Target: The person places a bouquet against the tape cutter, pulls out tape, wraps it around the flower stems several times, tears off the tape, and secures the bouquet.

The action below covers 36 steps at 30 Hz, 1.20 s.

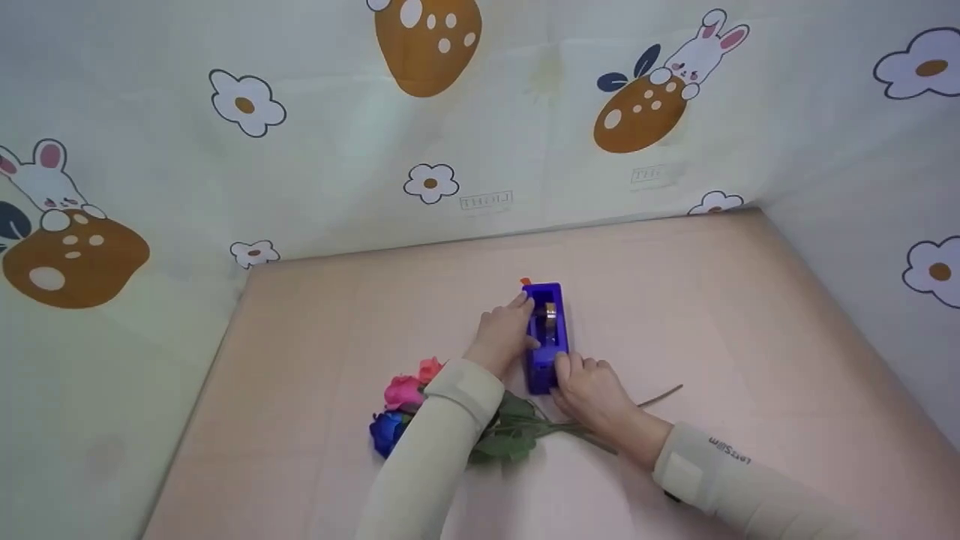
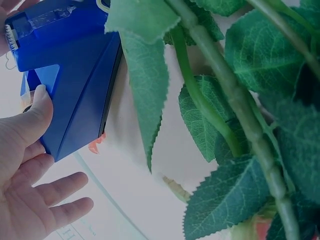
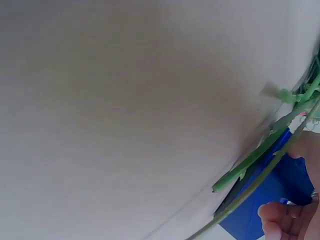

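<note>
A blue tape dispenser (image 1: pixel 547 360) with a roll of tape (image 1: pixel 550 319) in it stands on the table, its long side pointing away from me. My left hand (image 1: pixel 502 334) grips its left side, thumb (image 2: pixel 40 107) at the opening by the roll, two fingers stretched free. At the near end, beside the toothed cutter (image 2: pixel 11 37), my right hand (image 1: pixel 596 394) holds the body between thumb and fingers (image 3: pixel 272 217). A strip of clear tape (image 2: pixel 50 19) lies behind the cutter. Part of the right hand is cut off in the right wrist view.
Artificial roses, pink (image 1: pixel 403 391) and blue (image 1: pixel 386 433), lie left of the dispenser, partly under my left forearm. Their green leaves (image 1: pixel 510 446) and stems (image 1: pixel 660 396) run rightward beneath my right wrist. A small orange-red piece (image 1: pixel 525 281) shows at the dispenser's far end. Patterned cloth (image 1: pixel 337 165) hangs behind the table.
</note>
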Each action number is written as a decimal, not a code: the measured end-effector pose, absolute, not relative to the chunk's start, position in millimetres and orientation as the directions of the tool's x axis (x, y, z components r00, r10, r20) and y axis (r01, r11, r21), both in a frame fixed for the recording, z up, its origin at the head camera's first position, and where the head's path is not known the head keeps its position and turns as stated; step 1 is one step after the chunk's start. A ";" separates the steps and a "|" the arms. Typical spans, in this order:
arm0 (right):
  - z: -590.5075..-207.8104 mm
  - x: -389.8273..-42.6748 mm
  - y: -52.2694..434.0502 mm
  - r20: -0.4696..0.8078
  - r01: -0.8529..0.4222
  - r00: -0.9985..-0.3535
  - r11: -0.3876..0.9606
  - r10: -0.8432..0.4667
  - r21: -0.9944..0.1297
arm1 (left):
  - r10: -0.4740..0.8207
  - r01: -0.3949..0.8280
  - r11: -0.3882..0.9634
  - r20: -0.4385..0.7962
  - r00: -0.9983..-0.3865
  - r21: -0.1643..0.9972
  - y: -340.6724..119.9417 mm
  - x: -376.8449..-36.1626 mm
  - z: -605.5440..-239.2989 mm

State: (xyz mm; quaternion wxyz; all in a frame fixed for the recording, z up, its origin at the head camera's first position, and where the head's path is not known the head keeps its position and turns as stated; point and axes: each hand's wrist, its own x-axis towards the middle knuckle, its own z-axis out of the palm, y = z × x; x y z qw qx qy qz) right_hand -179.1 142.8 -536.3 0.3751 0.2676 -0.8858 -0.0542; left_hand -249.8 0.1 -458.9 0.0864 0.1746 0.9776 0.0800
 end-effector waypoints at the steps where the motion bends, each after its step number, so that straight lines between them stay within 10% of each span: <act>1: -536.9 -179.9 142.5 0.641 -0.428 -0.571 0.852 -0.513 0.302 | 0.354 0.327 0.927 -0.143 -0.924 0.184 0.1 -249.7 -459.2; 36: -534.8 -186.6 149.7 0.607 -0.462 -0.486 0.774 -0.629 0.432 | 0.363 0.340 0.926 -0.132 -0.923 0.164 1.1 -249.8 -460.0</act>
